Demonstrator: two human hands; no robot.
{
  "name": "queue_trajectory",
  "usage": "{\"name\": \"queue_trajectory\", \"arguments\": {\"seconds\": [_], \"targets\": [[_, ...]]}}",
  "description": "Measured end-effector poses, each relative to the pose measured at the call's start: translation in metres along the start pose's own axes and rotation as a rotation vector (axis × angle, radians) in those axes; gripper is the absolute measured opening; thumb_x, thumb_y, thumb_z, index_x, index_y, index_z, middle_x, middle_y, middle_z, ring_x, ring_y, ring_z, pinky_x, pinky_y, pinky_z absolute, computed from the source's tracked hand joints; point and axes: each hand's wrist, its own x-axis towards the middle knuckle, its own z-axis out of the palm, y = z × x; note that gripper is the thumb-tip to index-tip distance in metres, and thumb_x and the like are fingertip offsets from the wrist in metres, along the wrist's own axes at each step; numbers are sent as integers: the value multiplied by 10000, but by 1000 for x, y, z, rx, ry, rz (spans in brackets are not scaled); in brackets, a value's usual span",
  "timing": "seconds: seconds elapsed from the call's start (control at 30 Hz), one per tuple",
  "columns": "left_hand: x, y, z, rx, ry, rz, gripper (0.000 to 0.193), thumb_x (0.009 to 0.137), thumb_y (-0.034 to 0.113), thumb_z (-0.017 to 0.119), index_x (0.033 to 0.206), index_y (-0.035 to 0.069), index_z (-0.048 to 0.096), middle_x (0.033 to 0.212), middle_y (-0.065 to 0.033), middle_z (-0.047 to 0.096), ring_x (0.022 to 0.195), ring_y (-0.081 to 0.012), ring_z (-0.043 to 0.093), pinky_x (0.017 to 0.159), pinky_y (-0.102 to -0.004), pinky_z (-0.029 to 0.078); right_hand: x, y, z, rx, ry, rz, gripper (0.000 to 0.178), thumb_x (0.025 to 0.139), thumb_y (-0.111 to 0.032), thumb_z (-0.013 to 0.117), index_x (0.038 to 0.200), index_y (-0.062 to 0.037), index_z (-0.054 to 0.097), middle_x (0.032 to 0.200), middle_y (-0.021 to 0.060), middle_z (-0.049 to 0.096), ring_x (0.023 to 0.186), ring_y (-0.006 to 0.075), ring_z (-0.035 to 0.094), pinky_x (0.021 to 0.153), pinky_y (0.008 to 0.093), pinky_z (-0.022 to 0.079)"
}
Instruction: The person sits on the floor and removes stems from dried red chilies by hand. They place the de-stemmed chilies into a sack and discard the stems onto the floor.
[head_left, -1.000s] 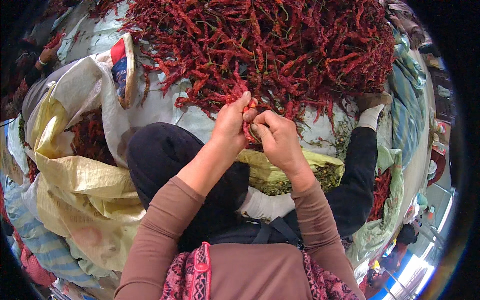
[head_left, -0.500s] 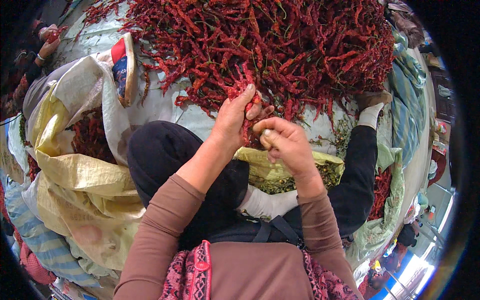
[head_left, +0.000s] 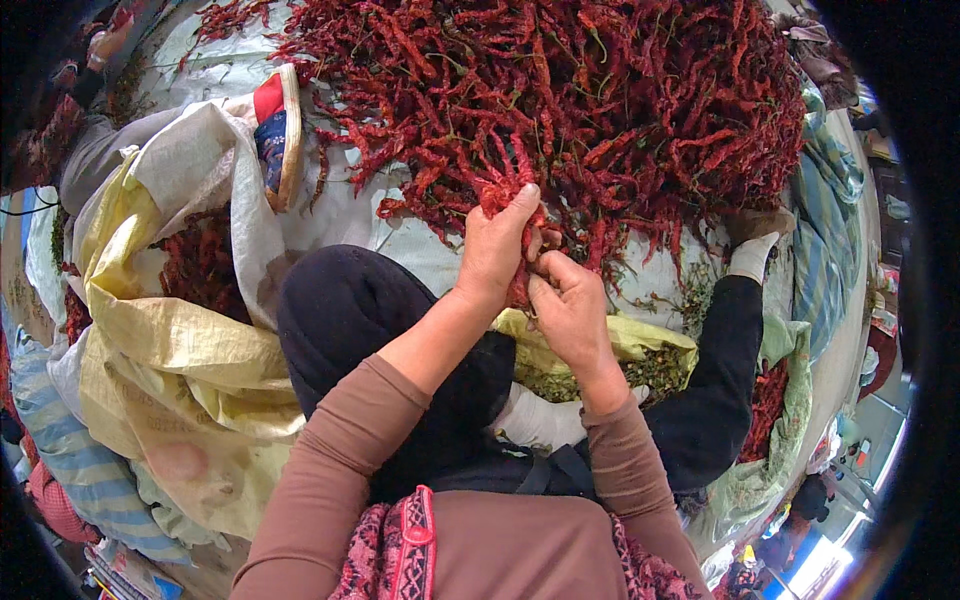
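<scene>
A small bunch of dried red chili peppers (head_left: 508, 172) is gripped in my left hand (head_left: 493, 245), its tips sticking out beyond my thumb. Right beside it, my right hand (head_left: 572, 305) has thumb and forefinger pinched together at the lower end of the bunch; what is between those fingertips is too small to make out. Just past both hands lies a wide heap of dried red chili peppers (head_left: 600, 110). Below my right hand, between my legs, a yellow woven sack (head_left: 640, 340) holds greenish-brown stems and scraps.
At left stands an open pale yellow woven sack (head_left: 190, 355) with red chilies inside. A red and blue shoe (head_left: 275, 140) of another person rests by the heap. A greenish sack (head_left: 792, 400) with chilies lies at right, near blue striped sheeting (head_left: 828, 230).
My right hand has closed in on the bunch, its fingertips now against the lower end. The whole view has shifted slightly, with the scene sliding right.
</scene>
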Motion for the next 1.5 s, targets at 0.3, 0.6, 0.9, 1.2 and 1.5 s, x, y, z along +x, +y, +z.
{"name": "queue_trajectory", "arguments": {"seconds": [0.3, 0.6, 0.9, 1.2, 1.5], "targets": [[-1, -24, 4, 35, 169, 131, 175, 899, 136, 548, 736, 72, 538, 619, 39, 490, 508, -62, 423, 456, -243, 370, 6, 49, 1, -243, -2, -13, 100, 816, 14, 511, 823, 15, 611, 645, -1, 565, 541, 66, 503, 467, 233, 438], [2, -7, 4, -130, 278, -143, 180, 894, 173, 544, 732, 97, 527, 557, 30, 433, 416, -85, 335, 380, -269, 305, -12, -24, -21, 327, -383, 159, 106, 824, -77, 598, 759, -3, 636, 625, 13, 586, 516, 67, 517, 481, 214, 408], [0, 1, 2, -113, 278, 11, 181, 900, 175, 544, 731, 119, 511, 597, 40, 445, 448, -76, 360, 407, -285, 364, -36, -73, -51, 147, -516, 162, 191, 840, -19, 548, 1000, -12, 652, 761, 42, 643, 454, 70, 517, 419, 209, 405], [1, -4, 2, -127, 203, -13, 189, 905, 217, 549, 771, 84, 547, 570, 4, 461, 453, -106, 411, 404, -285, 418, -23, -17, -13, 197, -123, 196, 90, 872, -36, 558, 871, 39, 608, 713, 48, 603, 537, 85, 562, 484, 215, 443], [-12, 0, 5, -95, 99, -170, 200, 913, 250, 556, 787, 96, 527, 517, 34, 359, 393, -85, 270, 345, -233, 213, -21, 1, -8, -421, -104, -73, 100, 794, -35, 543, 840, 24, 609, 658, 189, 584, 600, 322, 590, 569, 380, 469]]}}
